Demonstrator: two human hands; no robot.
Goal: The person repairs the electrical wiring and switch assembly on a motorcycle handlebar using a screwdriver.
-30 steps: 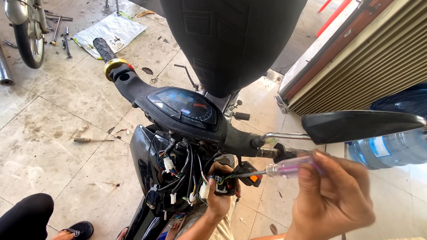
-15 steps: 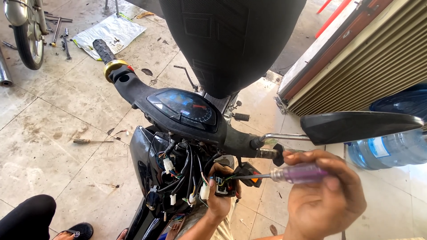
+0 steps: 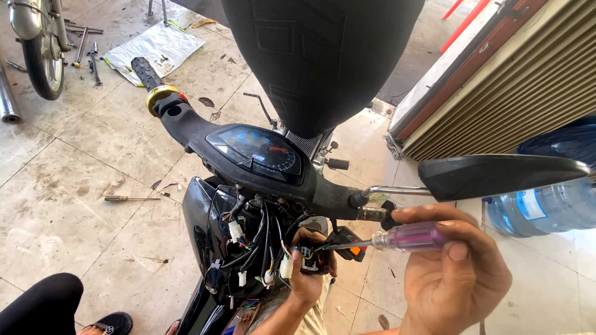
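Observation:
A black motorcycle stands with its front cover off and its speedometer (image 3: 261,152) facing me. Loose wires and white connectors (image 3: 254,248) hang below the handlebar. My left hand (image 3: 303,282) reaches up from below and grips a small black switch housing (image 3: 313,259) with an orange part beside it. My right hand (image 3: 459,279) holds a screwdriver with a clear purple handle (image 3: 410,237). Its shaft lies level and points left, and its tip sits at the housing. The right mirror (image 3: 496,177) juts out just above my right hand.
The black seat (image 3: 316,56) fills the top middle. A blue water bottle (image 3: 546,208) and a metal shutter (image 3: 496,80) are on the right. On the tiled floor lie a screwdriver (image 3: 127,198), a white sack (image 3: 155,49) and tools (image 3: 84,53). Another bike's wheel (image 3: 40,56) stands top left. Someone's black-clad leg (image 3: 37,307) is at bottom left.
My right hand has shifted its fingers around the purple handle, as if twisting it. The screwdriver tip stays at the switch housing, and my left hand holds still.

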